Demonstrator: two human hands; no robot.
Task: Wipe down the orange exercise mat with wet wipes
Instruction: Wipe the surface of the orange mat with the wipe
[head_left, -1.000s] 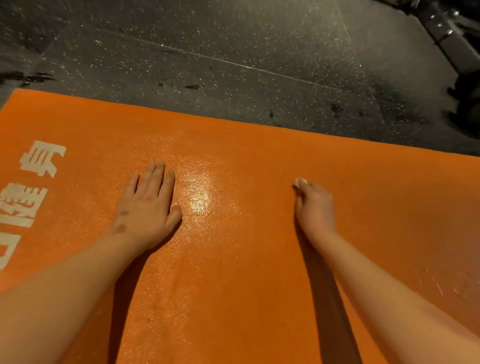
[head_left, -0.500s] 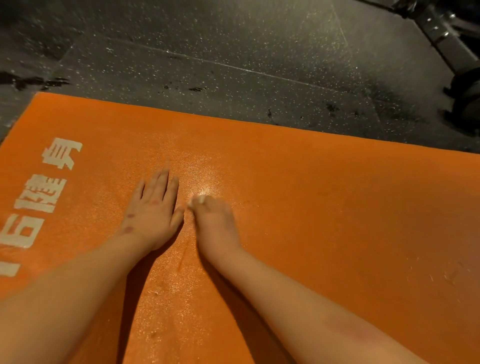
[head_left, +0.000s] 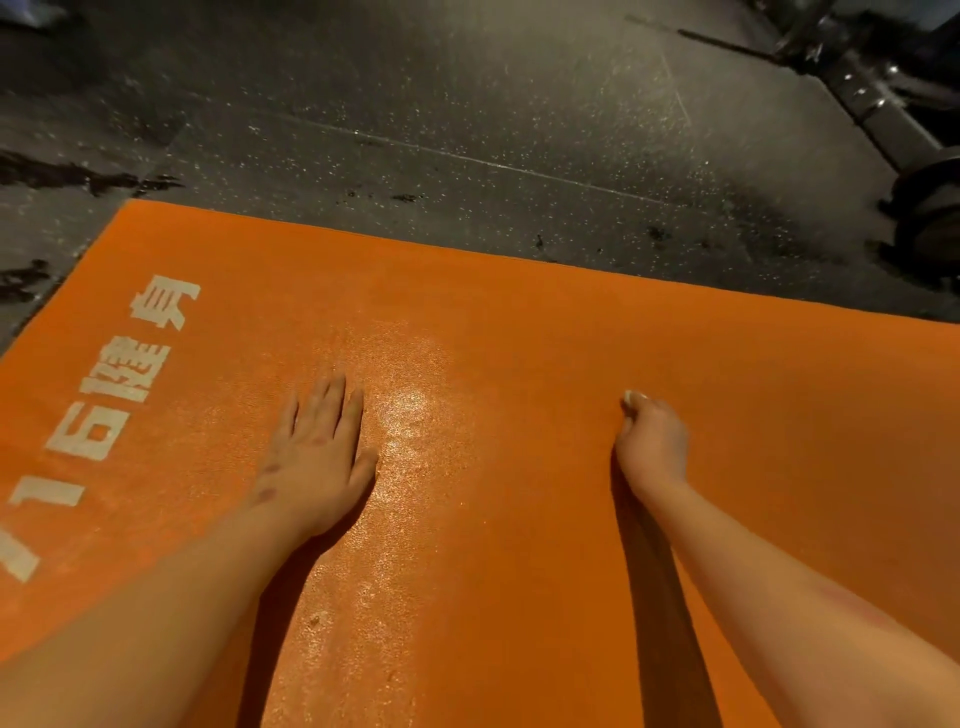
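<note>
The orange exercise mat (head_left: 519, 322) lies on the floor and fills most of the view, with white printed characters along its left side. My left hand (head_left: 314, 457) rests flat on the mat with straight fingers. My right hand (head_left: 652, 441) is curled around a small white wet wipe (head_left: 635, 399) and presses it onto the mat to the right of centre. Only a bit of the wipe shows beyond the fingers. A wet, shiny streak (head_left: 405, 431) runs down the mat between my hands.
Dark speckled rubber floor (head_left: 467, 130) lies beyond the mat's far edge. Metal gym equipment with a weight plate (head_left: 924, 208) stands at the upper right.
My right hand with the wipe swept left to beside my left hand, then back right to about where it began. My left hand stayed planted.
</note>
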